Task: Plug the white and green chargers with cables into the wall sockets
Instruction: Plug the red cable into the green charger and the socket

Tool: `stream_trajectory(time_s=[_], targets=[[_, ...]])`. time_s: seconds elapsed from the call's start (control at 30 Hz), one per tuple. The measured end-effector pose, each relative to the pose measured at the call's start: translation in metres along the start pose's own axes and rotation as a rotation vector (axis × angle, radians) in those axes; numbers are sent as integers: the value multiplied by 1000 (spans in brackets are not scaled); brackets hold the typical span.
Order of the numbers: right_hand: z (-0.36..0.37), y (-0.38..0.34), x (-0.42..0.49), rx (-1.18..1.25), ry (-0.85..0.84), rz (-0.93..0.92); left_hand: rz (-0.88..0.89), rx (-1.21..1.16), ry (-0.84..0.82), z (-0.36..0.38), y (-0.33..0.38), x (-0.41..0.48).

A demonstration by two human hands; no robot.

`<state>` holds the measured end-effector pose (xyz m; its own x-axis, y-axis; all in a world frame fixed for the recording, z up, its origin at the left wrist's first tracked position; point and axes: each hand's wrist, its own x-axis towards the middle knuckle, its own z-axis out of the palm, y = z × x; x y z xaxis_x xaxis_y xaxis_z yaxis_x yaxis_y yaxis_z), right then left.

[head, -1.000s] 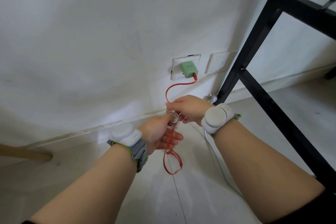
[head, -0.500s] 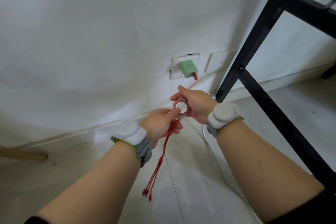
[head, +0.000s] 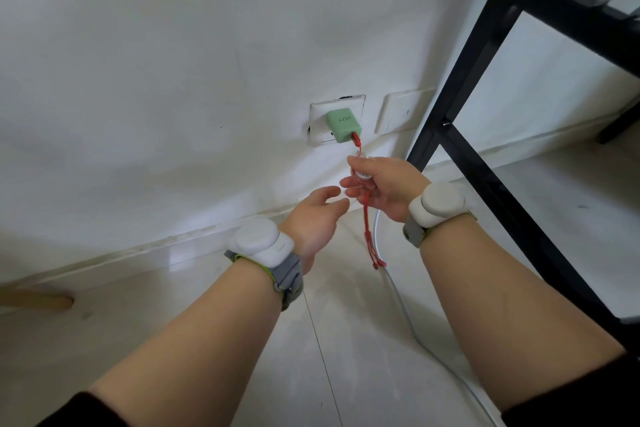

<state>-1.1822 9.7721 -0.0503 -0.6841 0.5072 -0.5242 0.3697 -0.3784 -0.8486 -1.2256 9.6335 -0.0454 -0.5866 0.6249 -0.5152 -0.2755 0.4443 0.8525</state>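
At far left a wooden leg (head: 34,302) lies on the floor, clear of the work. My left hand (head: 313,218) hovers low, fingers released and spread, grasping nothing; I judge it stands free to take the loose cord ends.

The left socket (head: 320,114) carries the green charger (head: 343,125), seated flush against the plate, so that half of the task reads as done. The red cord (head: 367,215) leaves its lower port and runs straight down into a small clear reel (head: 362,174). My right hand (head: 384,184) grips that reel just under the charger, fingers clenched round it, with the cord ends hanging below, off the floor.

The right socket (head: 403,111) is vacant. I see no white charger; a white cable (head: 401,305) trails along the floor under my right forearm, probably its lead. The black frame (head: 485,55) stands just beside that socket and narrows the approach.
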Motion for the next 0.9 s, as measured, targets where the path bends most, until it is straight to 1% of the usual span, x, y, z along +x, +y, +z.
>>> stream_trajectory(time_s=[0.07,0.17,0.3,0.37,0.43,0.47,0.6,0.77,0.9], targets=[[3,-5,0,7,63,-62,-7,14,24,-5,0,1],[9,-9,1,-45,124,-139,-45,-80,4,-10,4,-2],[8,-14,0,-141,139,-130,-51,-118,-15,-12,6,-4],[2,-18,-2,-325,192,-168,-52,-124,-16,-12,6,-5],[-1,-22,0,-534,265,-265,-56,-121,-12,-14,6,-5],[-1,-23,1,-586,287,-303,-57,-118,-4,-16,5,-5],[16,-22,8,-646,339,-397,-53,-123,39,-24,4,-3],[27,-21,18,-755,496,-485,-50,-107,71,-37,2,-4],[26,-22,22,-778,486,-514,-47,-109,90,-45,1,-3]])
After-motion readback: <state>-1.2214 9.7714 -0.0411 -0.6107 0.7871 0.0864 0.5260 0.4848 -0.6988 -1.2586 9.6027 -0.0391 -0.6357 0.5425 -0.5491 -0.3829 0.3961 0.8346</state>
